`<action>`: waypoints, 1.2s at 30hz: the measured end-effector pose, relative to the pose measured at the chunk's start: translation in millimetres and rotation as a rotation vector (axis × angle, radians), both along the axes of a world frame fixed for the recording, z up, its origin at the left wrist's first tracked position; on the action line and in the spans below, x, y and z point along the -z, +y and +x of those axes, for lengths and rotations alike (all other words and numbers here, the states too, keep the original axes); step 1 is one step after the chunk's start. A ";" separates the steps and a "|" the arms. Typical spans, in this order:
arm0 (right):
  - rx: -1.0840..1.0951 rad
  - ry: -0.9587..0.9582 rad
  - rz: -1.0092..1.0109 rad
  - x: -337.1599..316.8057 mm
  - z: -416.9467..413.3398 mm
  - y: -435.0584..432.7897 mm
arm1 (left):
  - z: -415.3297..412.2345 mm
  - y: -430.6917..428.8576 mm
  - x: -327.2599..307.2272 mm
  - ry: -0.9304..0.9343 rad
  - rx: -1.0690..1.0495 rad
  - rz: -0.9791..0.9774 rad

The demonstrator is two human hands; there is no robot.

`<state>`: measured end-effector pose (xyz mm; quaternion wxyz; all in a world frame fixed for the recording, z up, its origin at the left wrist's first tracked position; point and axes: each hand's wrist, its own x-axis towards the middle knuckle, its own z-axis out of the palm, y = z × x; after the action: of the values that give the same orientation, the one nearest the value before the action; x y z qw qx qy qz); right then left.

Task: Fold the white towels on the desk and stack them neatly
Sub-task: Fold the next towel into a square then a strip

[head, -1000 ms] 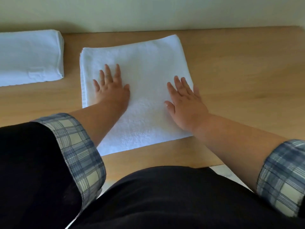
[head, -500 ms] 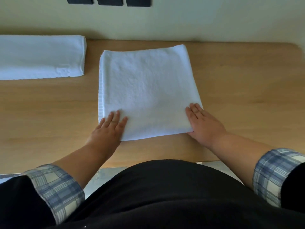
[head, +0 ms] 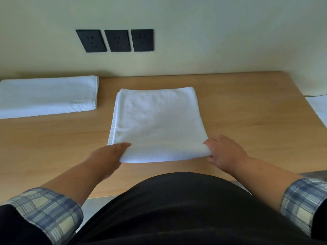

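Note:
A white towel (head: 157, 121), folded to a rough square, lies in the middle of the wooden desk (head: 247, 124). My left hand (head: 108, 156) grips its near left corner, fingers tucked under the lifted edge. My right hand (head: 224, 154) grips the near right corner, with the thumb below and the fingers on top. The near edge of the towel is raised slightly off the desk. A second white towel (head: 46, 96), folded into a long rectangle, lies at the back left of the desk.
Three black wall sockets (head: 115, 40) sit on the pale wall behind the desk. A white sheet-like object (head: 318, 106) shows at the right edge, beyond the desk's corner. Bare wood lies to the right of the middle towel.
My hands slid from the towel's middle back to its near corners, then took hold and lifted the near edge. The head view tilted up, showing the wall sockets.

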<state>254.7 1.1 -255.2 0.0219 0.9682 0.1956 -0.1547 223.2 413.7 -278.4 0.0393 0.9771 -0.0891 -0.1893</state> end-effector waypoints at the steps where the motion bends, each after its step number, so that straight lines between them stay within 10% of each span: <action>1: 0.029 0.020 0.045 -2.6 -3.4 -1.2 | -1.5 1.7 -3.1 0.020 -0.011 -0.021; 10: 0.542 0.133 0.807 -45.5 15.6 -3.5 | 35.6 23.7 -54.4 0.009 -0.455 -0.683; 18: 0.747 0.061 1.069 -47.2 67.6 13.2 | 85.9 11.6 -56.4 -0.006 -0.849 -1.123; 36: 0.961 0.103 0.705 28.0 236.0 40.9 | 231.8 -23.0 -9.3 -0.186 -1.079 -0.569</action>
<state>490.7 42.0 -283.2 -0.3827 0.8883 -0.2239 -0.1200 455.0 390.7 -269.1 0.3808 0.8480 0.3678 -0.0256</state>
